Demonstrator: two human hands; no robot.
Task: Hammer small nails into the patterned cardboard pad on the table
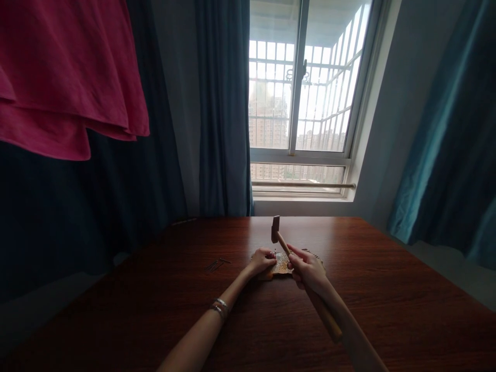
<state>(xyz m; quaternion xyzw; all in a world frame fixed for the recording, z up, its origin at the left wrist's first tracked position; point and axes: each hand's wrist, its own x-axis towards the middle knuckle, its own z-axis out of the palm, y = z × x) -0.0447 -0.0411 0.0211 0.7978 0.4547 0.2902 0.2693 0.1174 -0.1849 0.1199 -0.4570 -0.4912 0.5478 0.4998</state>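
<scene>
My right hand (310, 268) is wrapped round the wooden handle of a hammer (275, 230). The hammer's head is raised above the work, and the handle's butt end sticks out below my wrist. With closed fingers my left hand (263, 259) steadies a thin upright nail (275, 253), though its lower end is hard to make out. Beneath both hands lies a flat, light piece with a speckled brown pattern (282, 263), partly hidden by my fingers. Its material is unclear.
Several loose nails (218, 264) lie left of my left hand on the glossy brown wooden table (248, 330). A barred window (298, 103) and blue curtains (225, 103) stand behind it. Pink cloth (70, 77) hangs at upper left.
</scene>
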